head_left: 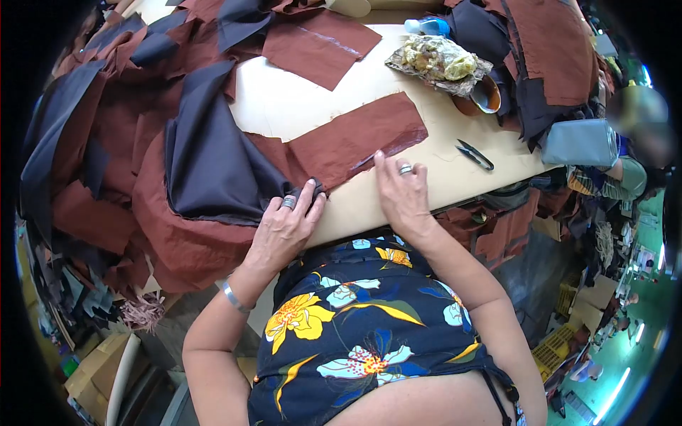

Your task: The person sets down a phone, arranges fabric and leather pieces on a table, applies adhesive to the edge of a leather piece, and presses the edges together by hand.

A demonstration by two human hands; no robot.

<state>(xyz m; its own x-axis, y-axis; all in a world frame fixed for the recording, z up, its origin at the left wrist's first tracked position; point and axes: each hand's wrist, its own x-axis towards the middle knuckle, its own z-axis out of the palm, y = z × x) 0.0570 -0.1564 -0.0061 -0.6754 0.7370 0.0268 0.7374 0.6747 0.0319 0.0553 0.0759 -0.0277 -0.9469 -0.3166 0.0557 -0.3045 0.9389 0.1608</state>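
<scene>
A strip of reddish-brown fabric [355,135] lies flat on the pale tabletop, with a shiny streak along its near edge. At the strip's left end, my left hand [288,224] holds the bunched corner of a dark navy fabric [206,145], fingertips pressed down at the table edge. My right hand [403,192] is closed, its index finger and thumb together at the strip's near edge; whatever is between them is too small to make out. Thread snips [474,155] lie on the table to the right of that hand.
Heaped brown and navy cloth [106,163] covers the left side and hangs over the edge. Another brown piece [320,46] lies farther back. At back right are a crumpled plastic bag [440,62], a brown cup [483,96] and a cloth stack [554,50]. A grey box [581,142] stands right.
</scene>
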